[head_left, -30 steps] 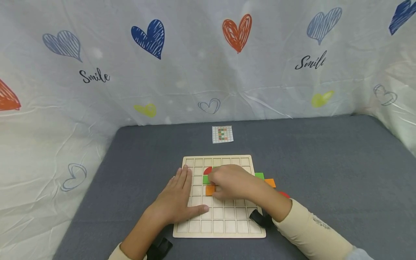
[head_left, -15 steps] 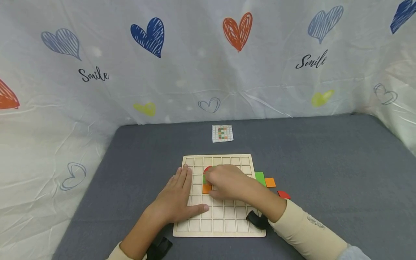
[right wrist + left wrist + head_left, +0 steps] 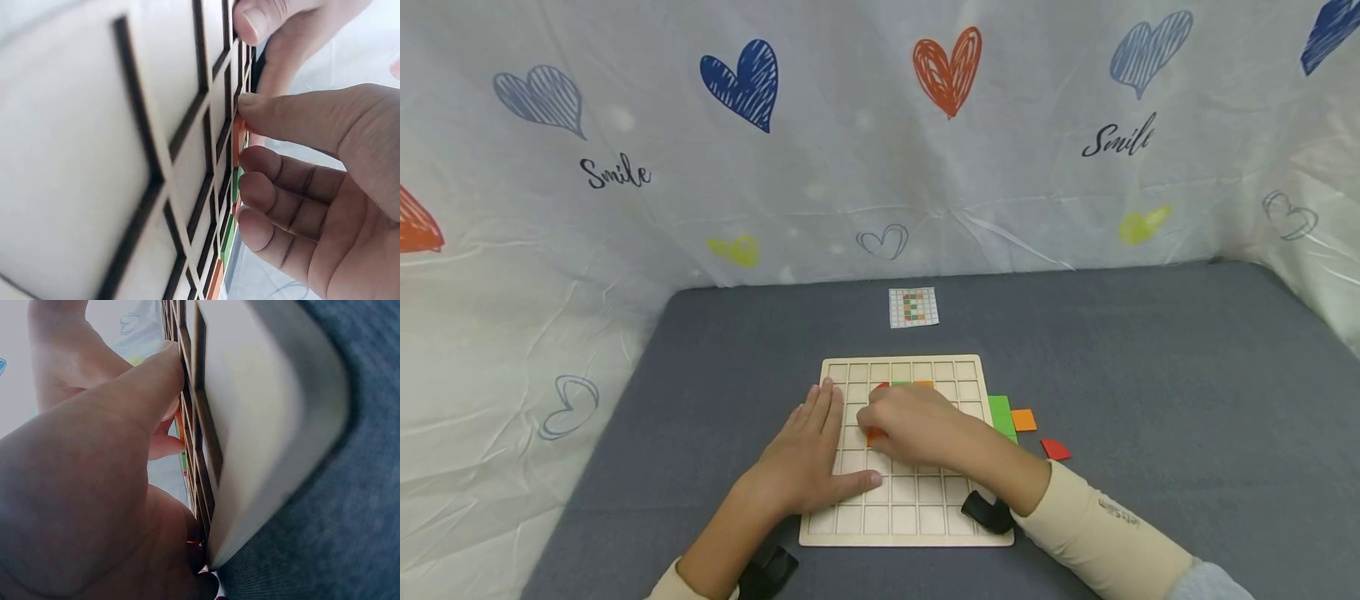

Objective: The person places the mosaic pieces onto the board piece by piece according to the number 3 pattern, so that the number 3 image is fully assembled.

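The left hand lies flat, fingers straight, on the left part of the pale wooden grid board, which sits on the grey cloth-covered table; keeping that palm pressed down should stop the board sliding. The right hand has its fingertips on a small orange square tile in a cell left of the board's centre, thumb and fingers curled about it. Seating it well likely means squaring its edges to the cell walls and pressing down evenly. That hand hides most of the tiles already placed. A green tile, an orange one and a red one lie just right of the board.
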The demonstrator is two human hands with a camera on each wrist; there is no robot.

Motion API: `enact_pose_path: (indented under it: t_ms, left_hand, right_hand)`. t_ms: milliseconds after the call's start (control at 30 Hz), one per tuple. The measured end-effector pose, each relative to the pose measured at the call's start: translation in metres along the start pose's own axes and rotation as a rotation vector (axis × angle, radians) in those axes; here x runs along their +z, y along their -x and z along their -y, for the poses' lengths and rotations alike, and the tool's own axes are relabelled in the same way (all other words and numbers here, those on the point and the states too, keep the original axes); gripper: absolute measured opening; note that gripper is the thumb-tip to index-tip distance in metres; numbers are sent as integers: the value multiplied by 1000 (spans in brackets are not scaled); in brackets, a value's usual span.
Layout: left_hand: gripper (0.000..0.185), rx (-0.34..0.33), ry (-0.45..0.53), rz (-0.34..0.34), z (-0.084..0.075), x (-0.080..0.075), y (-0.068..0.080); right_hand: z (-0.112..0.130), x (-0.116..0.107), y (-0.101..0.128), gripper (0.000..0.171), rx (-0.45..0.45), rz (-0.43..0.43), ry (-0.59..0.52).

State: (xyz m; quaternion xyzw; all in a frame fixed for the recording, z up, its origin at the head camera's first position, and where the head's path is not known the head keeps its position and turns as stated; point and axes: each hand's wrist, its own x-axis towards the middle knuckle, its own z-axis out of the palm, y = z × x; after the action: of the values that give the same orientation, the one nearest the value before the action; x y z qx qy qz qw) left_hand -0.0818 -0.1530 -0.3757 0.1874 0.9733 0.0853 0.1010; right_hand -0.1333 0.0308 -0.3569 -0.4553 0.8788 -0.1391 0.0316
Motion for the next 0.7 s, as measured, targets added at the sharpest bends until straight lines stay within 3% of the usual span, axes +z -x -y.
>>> enact_pose_path:
  t_ms: [300, 433, 700]
  left_hand:
    - [110, -15, 4, -16, 0, 1, -1]
    - [110, -22, 0, -12, 0, 1, -1]
    - [111, -40, -10, -2, -2, 2, -1]
  right_hand:
    - [1, -1, 14, 12, 1, 5, -18]
    - [-4, -4, 26, 20, 53, 4, -38]
    - [-25, -13, 61, 16, 109, -80, -11]
